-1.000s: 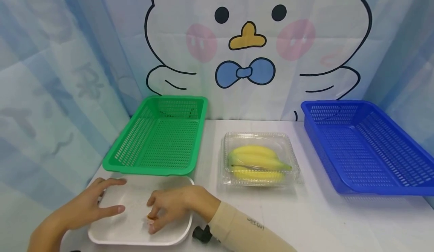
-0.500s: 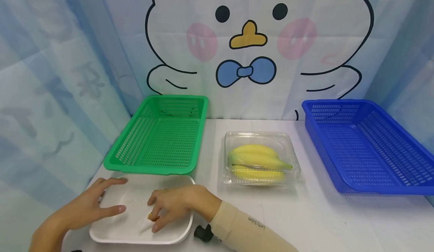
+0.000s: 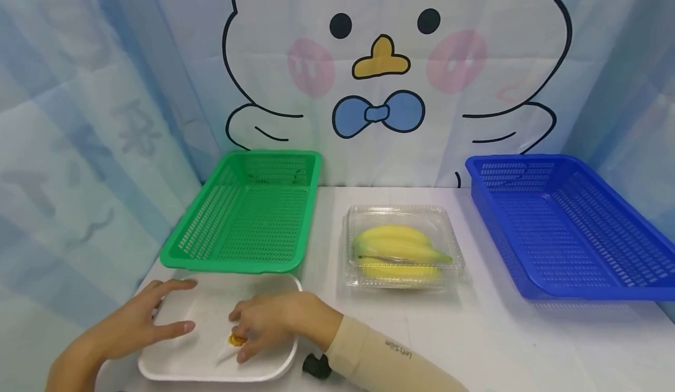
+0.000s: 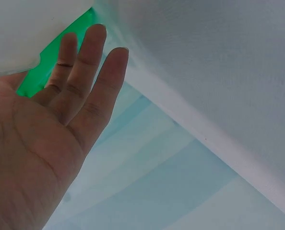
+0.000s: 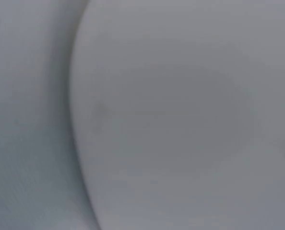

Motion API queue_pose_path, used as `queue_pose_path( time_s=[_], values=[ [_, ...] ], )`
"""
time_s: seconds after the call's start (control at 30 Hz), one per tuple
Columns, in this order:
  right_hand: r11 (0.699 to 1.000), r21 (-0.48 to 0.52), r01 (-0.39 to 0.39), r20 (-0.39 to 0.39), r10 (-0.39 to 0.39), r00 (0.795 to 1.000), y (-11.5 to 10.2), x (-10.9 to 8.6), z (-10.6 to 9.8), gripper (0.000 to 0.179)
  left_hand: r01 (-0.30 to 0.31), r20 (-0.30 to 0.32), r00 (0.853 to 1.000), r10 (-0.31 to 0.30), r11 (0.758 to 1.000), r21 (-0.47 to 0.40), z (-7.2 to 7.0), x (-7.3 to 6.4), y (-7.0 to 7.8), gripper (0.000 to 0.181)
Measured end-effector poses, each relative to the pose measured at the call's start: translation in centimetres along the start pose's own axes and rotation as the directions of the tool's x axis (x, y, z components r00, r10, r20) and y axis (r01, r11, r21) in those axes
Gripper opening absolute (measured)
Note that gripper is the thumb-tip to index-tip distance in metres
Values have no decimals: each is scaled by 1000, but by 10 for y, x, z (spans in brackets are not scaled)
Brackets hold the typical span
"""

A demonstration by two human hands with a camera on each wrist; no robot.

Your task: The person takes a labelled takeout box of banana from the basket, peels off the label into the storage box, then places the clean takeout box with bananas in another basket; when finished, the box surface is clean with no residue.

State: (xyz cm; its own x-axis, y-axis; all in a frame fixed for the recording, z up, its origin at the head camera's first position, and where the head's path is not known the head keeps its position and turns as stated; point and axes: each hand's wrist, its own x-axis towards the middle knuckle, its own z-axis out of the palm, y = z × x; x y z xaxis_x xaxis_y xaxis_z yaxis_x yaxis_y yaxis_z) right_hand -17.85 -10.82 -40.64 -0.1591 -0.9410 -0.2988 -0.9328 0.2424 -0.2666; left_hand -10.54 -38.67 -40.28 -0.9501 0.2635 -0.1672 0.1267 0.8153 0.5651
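My right hand (image 3: pixel 266 324) is low over a white tray (image 3: pixel 184 365), its fingers curled. Between thumb and index finger it pinches a small yellow-orange thing (image 3: pixel 237 340) with a pale pointed part toward the lower left; I cannot tell its kind. Most of that thing is hidden by the fingers. At the tray's left edge, my left hand (image 3: pixel 129 324) holds nothing, its thumb and index finger spread over the tray. The left wrist view shows its palm and extended fingers (image 4: pixel 97 108). Only the tray's curved rim (image 5: pixel 80 143) and surface show in the right wrist view.
Behind the tray stands a green basket (image 3: pixel 234 265). A clear plastic box (image 3: pixel 448 231) with bananas (image 3: pixel 395 251) sits mid-table, and a blue basket (image 3: pixel 498 234) stands at right. A black object (image 3: pixel 316 367) lies beside the right sleeve (image 3: pixel 385 357).
Within the right fingers the small thing has turned, and more of its yellow-orange end now shows. The left hand has stayed in place. The head view has shifted slightly.
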Motion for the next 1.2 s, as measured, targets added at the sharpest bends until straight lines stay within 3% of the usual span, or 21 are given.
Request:
queue_pose_path(
  time_s=[0.17,0.27,0.53,0.77,0.97,1.2],
  values=[
    [998,-54,-41,-22,40,999,-2,-16,-3,43,31,25,999,-30,999,-32,-2,3,1,63],
    [998,14,-54,-58,55,997,1,-30,-8,46,66,35,997,-64,997,-38,-7,1,-1,63],
    [998,55,33,-200,-21,980,7,-70,-21,46,93,-5,996,-93,996,-13,-20,-6,1,63],
    [998,44,53,-305,-38,952,12,-102,-25,50,203,-51,978,-200,977,66,-28,-7,19,72],
    [999,-8,31,-403,-31,915,17,-127,-25,57,205,-114,975,-191,970,127,-35,-11,30,67],
    [998,-47,46,-465,-63,883,22,-151,-31,58,135,-214,972,-96,975,176,-35,-9,46,60]
  ],
)
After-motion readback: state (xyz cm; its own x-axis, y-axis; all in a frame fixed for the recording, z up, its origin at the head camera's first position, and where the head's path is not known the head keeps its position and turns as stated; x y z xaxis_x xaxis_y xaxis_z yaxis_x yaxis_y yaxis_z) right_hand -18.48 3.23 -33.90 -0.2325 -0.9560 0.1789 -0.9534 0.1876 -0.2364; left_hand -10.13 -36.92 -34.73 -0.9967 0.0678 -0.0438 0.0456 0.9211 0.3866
